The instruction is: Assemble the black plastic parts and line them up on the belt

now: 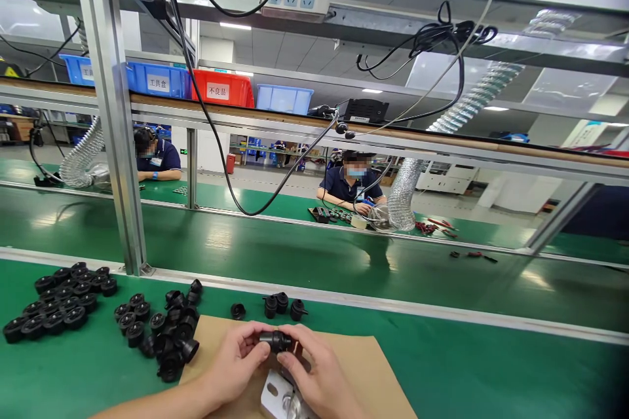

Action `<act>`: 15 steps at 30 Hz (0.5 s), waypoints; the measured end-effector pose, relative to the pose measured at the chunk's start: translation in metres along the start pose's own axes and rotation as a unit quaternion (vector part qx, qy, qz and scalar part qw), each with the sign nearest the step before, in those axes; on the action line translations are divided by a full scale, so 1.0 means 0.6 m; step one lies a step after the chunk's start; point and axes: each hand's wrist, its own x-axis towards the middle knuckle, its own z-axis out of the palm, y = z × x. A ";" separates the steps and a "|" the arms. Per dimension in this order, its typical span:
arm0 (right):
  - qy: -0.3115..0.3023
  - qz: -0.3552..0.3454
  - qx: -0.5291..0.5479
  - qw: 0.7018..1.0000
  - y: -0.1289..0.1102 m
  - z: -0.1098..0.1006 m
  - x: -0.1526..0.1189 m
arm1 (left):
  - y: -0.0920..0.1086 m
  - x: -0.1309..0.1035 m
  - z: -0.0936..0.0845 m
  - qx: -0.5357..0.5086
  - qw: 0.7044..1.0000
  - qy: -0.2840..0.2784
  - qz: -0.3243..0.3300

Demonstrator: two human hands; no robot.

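My left hand [236, 360] and my right hand [317, 373] meet over a brown cardboard sheet [373, 373] and grip one small black plastic part [276, 340] between their fingertips. Under my right hand lies a metal fixture plate [272, 396], partly hidden. To the left lie a heap of black cup-shaped parts [171, 334] and a wider spread of black round caps [56, 308] on the green mat. A few more black parts [282, 306] stand just beyond the cardboard.
An aluminium post [115, 124] rises at the left. A green conveyor belt [319, 262] runs across behind the mat. Two people in dark shirts work at the opposite side. Black cables hang overhead; blue and red bins [196, 85] sit on the shelf.
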 end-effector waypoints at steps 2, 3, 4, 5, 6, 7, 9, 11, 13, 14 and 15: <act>-0.011 -0.031 -0.001 0.999 0.002 -0.004 0.001 | -0.005 0.000 0.000 -0.005 1.000 -0.002 -0.007; -0.017 -0.046 -0.005 0.999 0.001 -0.007 0.001 | -0.006 0.000 0.000 -0.011 1.000 -0.004 -0.013; -0.024 -0.058 -0.012 0.998 0.000 -0.010 0.001 | -0.007 0.000 0.001 -0.015 1.000 -0.008 -0.016; -0.031 -0.063 -0.021 0.997 -0.002 -0.012 0.001 | -0.007 0.000 0.002 -0.015 1.000 -0.011 -0.015; -0.036 -0.060 -0.034 0.997 -0.005 -0.015 0.001 | -0.007 -0.001 0.003 -0.010 1.000 -0.012 -0.007; -0.040 -0.052 -0.050 0.997 -0.008 -0.016 0.000 | -0.006 -0.002 0.004 -0.001 1.000 -0.010 0.008; -0.040 -0.032 -0.087 0.995 -0.014 -0.018 -0.001 | -0.003 -0.004 0.005 0.034 0.998 0.001 0.049; -0.035 -0.017 -0.123 0.992 -0.017 -0.018 -0.002 | 0.000 -0.005 0.005 0.072 0.993 0.014 0.091; -0.029 -0.010 -0.141 0.990 -0.016 -0.017 -0.002 | 0.003 -0.005 0.004 0.091 0.989 0.019 0.116; -0.023 -0.009 -0.140 0.990 -0.015 -0.017 -0.003 | 0.004 -0.004 0.004 0.089 0.989 0.017 0.120; -0.015 -0.012 -0.134 0.991 -0.012 -0.017 -0.004 | 0.005 -0.004 0.005 0.080 0.990 0.015 0.118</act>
